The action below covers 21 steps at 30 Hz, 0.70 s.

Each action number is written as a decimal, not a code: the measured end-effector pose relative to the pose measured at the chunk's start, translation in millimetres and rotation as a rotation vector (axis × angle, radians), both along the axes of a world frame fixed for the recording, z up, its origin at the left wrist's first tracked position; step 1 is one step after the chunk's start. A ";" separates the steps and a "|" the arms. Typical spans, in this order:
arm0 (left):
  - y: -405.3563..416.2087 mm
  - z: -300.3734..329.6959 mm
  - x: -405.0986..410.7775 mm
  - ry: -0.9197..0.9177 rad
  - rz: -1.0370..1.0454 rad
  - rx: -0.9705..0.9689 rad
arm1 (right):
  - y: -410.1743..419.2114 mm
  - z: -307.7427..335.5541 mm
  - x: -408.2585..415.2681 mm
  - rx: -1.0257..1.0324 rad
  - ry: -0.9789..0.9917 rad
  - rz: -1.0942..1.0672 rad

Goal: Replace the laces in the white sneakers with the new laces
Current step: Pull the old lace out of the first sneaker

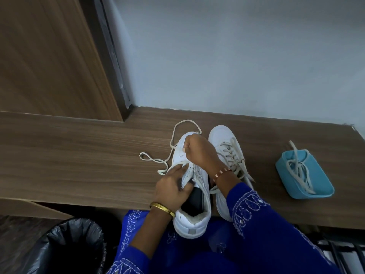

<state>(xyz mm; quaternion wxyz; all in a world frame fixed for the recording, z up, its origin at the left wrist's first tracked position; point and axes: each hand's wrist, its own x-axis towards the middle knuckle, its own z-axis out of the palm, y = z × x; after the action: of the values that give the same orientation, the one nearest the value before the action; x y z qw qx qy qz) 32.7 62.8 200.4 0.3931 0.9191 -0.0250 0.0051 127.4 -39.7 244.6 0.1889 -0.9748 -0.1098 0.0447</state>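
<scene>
White sneaker (pixel 194 196) at the desk's (pixel 79 155) near edge: left hand (pixel 171 185) presses it flat-fingered, steadying; right hand (pixel 197 150) pinches the lace (pixel 173 143), pulling.

The table (pixel 79 155) is brown wood-grain laminate with a smooth, matt finish. On it, two white sneakers look like smooth, faintly glossy leather; the nearer sneaker (pixel 194 220) has a fuzzy lining at its collar. The loose lace (pixel 173 139), trailing toward ten o'clock, is flat woven cloth, off-white. At three o'clock, a blue tray (pixel 320 191) appears to be soft matt plastic. A polished gold metal bangle (pixel 162 207) circles the left wrist. The blue sleeve (pixel 256 214) is embroidered cloth. At seven o'clock, a black bin liner (pixel 65 234) is crinkled, glossy plastic.
</scene>
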 end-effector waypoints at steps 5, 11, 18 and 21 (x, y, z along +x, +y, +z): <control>-0.4 -0.1 1.1 0.001 0.004 0.008 | 1.8 25.1 12.2 0.443 -0.004 -0.143; -1.4 -1.1 2.4 0.003 -0.012 0.071 | 15.3 109.0 23.3 1.187 -0.041 -0.178; -0.6 -2.3 1.5 -0.028 -0.023 0.062 | 9.1 167.2 43.3 1.206 -0.079 -0.120; -0.2 -4.1 2.0 -0.015 -0.020 0.029 | 8.5 128.7 38.0 1.103 0.054 -0.156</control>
<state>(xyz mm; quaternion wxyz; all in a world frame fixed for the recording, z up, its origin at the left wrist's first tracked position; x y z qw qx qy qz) 34.7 62.6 196.3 0.3795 0.9244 -0.0371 0.0077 165.3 -31.2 373.3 0.6766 -0.7352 -0.0394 -0.0088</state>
